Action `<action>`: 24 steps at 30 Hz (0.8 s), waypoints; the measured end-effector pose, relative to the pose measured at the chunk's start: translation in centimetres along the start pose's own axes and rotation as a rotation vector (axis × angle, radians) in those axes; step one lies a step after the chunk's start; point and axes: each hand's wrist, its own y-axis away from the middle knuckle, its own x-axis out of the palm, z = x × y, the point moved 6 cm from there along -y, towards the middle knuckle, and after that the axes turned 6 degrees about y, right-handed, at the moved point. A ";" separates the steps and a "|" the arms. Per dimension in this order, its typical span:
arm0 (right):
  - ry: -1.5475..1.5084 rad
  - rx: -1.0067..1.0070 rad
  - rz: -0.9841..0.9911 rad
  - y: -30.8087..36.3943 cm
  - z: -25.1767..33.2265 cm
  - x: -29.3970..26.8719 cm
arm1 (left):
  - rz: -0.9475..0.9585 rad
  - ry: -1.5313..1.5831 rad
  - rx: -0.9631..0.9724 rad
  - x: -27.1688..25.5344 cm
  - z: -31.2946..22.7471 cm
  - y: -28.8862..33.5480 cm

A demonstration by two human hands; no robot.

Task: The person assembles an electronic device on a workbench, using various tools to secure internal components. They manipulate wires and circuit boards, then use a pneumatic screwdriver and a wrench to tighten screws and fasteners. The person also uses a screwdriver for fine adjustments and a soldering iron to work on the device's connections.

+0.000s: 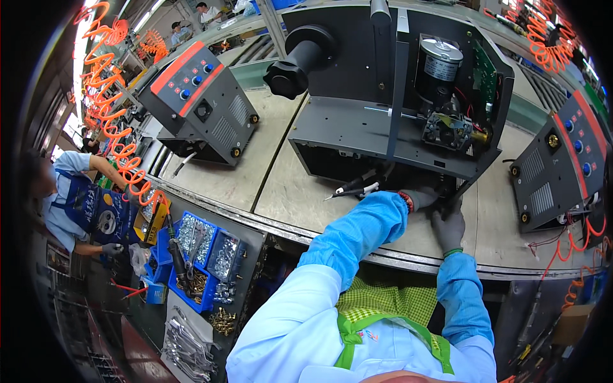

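A dark grey machine housing (pixel 357 124) stands on the workbench before me, its upper bay uncovered. Inside that bay sit a cylindrical motor (pixel 439 60), a metal feed mechanism (pixel 447 131) and a green circuit board (pixel 486 76). My left hand (pixel 423 198), in a grey glove, reaches into the lower opening of the housing; its fingers are hidden in shadow. Against the lower right edge of the housing is my gloved right hand (pixel 449 226), fingers pointing up, their tips hard to make out. Black and white cable ends (pixel 357 186) hang out of the lower opening beside my left forearm.
Similar machines with red-edged panels stand left (pixel 207 105) and right (pixel 562 159). Blue bins (pixel 203 239) of fasteners and a pile of wrenches (pixel 186 345) lie lower left. Orange coiled hoses (pixel 115 127) hang beside a co-worker (pixel 86 198). A black spool holder (pixel 297 64) juts from the housing.
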 end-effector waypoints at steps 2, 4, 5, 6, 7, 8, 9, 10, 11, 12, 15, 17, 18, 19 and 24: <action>-0.012 0.007 0.003 0.1 -0.2 0.2 | 0.009 0.015 -0.007 0.4 0.4 -0.4; -0.017 -0.008 -0.007 0.0 -0.1 0.3 | 0.006 0.022 -0.016 0.7 0.7 -0.7; -0.014 -0.023 -0.018 -0.1 -0.2 0.4 | 0.013 0.024 -0.010 0.6 0.2 -0.6; -0.011 -0.038 -0.028 -0.1 -0.3 0.5 | 0.021 0.024 -0.005 0.5 -0.5 -0.2; 0.000 -0.016 -0.021 0.0 -0.6 0.6 | 0.029 0.025 -0.014 0.6 -0.2 -0.1; 0.010 -0.001 -0.015 0.0 -0.6 0.7 | 0.030 0.025 -0.021 0.7 -0.1 -0.1; 0.021 0.014 -0.008 0.1 -0.6 0.7 | 0.030 0.023 -0.025 0.6 0.1 -0.1; 0.030 0.015 -0.002 0.0 -0.6 0.7 | 0.033 0.021 -0.030 0.6 0.3 -0.1; 0.040 0.014 0.000 -0.1 -0.6 0.6 | 0.034 0.019 -0.030 0.6 0.3 -0.3; 0.051 0.013 0.002 -0.2 -0.6 0.5 | 0.036 0.016 -0.032 0.6 0.5 -0.4; 0.013 0.006 -0.004 0.0 -0.4 0.4 | 0.047 0.013 -0.045 0.7 0.6 -0.6; -0.004 0.009 -0.004 0.2 0.0 0.1 | 0.052 0.010 -0.053 0.8 0.6 -0.6; -0.013 0.011 -0.002 0.2 0.2 0.0 | 0.056 0.012 -0.057 0.9 0.7 -0.6; -0.013 0.009 -0.010 0.1 0.3 0.0 | 0.057 0.009 -0.058 0.9 0.6 -0.8; 0.017 0.009 0.003 0.2 0.7 -0.5 | 0.055 0.011 -0.060 1.7 0.8 -1.4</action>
